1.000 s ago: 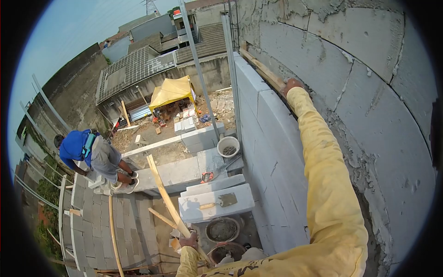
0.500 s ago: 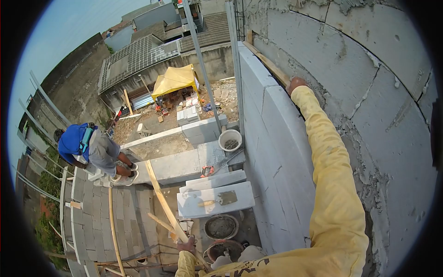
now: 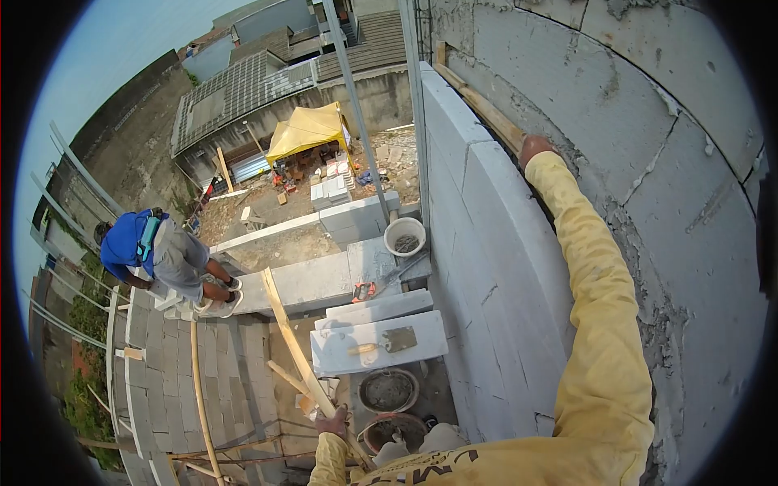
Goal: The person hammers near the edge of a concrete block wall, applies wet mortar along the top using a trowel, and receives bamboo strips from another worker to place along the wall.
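Note:
My left hand (image 3: pixel 332 424) is closed round the lower part of a long wooden plank (image 3: pixel 293 344), which slants up and away to the left. At the end of my outstretched arm, my right hand (image 3: pixel 536 149) grips the near end of a wooden batten (image 3: pixel 484 105). That batten lies along the gap between the top of the light block wall (image 3: pixel 494 235) and the taller mortared wall (image 3: pixel 559 89). Below me, a trowel (image 3: pixel 389 342) rests on a light block (image 3: pixel 340 360). Two tubs, one of grey mortar (image 3: pixel 387 391) and another dark one (image 3: pixel 395 433), stand by my legs.
A handsaw (image 3: pixel 381 287) and a white bucket (image 3: pixel 404 237) sit on the ledge ahead. A co-worker in blue (image 3: pixel 134 243) bends over at the left wall edge. Metal posts (image 3: pixel 356 113) rise ahead, with the ground and a yellow canopy (image 3: pixel 308 130) far below.
My right hand has shifted slightly right in view with the batten's end. My left hand keeps its hold on the plank, which appears slightly higher. The co-worker barely moves.

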{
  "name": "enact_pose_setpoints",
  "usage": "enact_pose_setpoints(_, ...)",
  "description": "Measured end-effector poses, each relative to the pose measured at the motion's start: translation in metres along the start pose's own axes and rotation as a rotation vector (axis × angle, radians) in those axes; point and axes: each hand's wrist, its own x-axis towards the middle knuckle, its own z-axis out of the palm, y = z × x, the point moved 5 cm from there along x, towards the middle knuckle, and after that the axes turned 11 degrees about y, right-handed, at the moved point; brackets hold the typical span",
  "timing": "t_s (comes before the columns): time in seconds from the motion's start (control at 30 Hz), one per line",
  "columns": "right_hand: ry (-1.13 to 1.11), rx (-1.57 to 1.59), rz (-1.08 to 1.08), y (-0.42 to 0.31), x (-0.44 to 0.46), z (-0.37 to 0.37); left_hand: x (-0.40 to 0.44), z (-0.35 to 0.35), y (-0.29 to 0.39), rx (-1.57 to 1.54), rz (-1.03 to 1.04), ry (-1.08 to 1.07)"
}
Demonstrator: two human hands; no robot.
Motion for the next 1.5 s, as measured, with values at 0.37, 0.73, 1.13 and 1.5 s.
enact_pose_setpoints(0.37,-0.234,-0.202,-0.168,-0.002,0.007,0.000,0.013,0.010,-0.021,-0.044,0.038,-0.056)
enact_pose_setpoints(0.73,-0.379,-0.353,-0.192,-0.023,0.012,-0.005,0.021,0.002,-0.037,-0.079,0.125,-0.048)
enact_pose_setpoints(1.13,-0.370,-0.280,-0.160,-0.019,0.002,-0.027,0.031,0.000,-0.037,-0.121,0.110,-0.019)
enact_pose_setpoints(1.5,-0.133,-0.143,-0.165,-0.014,-0.017,-0.031,-0.004,0.028,0.087,-0.137,0.263,-0.192)
